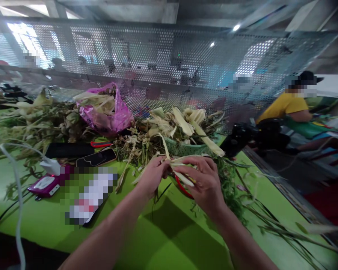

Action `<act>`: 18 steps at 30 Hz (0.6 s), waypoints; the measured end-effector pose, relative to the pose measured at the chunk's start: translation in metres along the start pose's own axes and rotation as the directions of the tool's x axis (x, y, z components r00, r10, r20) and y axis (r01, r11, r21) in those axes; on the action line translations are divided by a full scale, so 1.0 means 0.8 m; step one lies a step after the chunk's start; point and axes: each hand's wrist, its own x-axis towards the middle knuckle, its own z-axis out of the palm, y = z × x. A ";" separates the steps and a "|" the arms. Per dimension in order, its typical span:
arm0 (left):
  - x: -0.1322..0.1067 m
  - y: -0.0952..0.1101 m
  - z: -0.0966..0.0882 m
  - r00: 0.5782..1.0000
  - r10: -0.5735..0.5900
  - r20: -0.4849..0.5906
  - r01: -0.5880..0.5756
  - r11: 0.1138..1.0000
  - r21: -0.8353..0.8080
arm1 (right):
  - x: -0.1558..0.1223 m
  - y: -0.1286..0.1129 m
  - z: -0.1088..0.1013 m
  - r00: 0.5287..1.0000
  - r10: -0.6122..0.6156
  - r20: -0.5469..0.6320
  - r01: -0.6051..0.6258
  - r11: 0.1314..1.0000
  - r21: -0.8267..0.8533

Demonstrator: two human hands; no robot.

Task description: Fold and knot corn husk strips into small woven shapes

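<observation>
Over the green table, my left hand (157, 170) is closed, pinching the near end of pale corn husk strips (185, 179). My right hand (207, 176) has its fingers bent around the other side of the same strips. One thin strip sticks up above my left hand. A red curved loop (183, 187), perhaps a scissors handle, shows just below the strips; whether a hand touches it I cannot tell. Just beyond my hands stands a green basket (186, 149) heaped with dry husks (183, 123).
A pink plastic bag (112, 116) of husks stands behind, against a perforated metal screen (146, 56). Phones (97, 157), a red-handled tool (101, 144), a purple power strip (46, 185) and a white cable (17, 195) lie left. Green stems (278, 225) lie right. A person in yellow (287, 103) sits beyond.
</observation>
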 end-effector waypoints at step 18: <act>-0.006 0.005 0.012 0.999 0.018 -0.029 -0.015 0.995 0.101 | -0.010 0.000 0.018 0.954 0.288 -0.086 -0.290 0.957 -0.013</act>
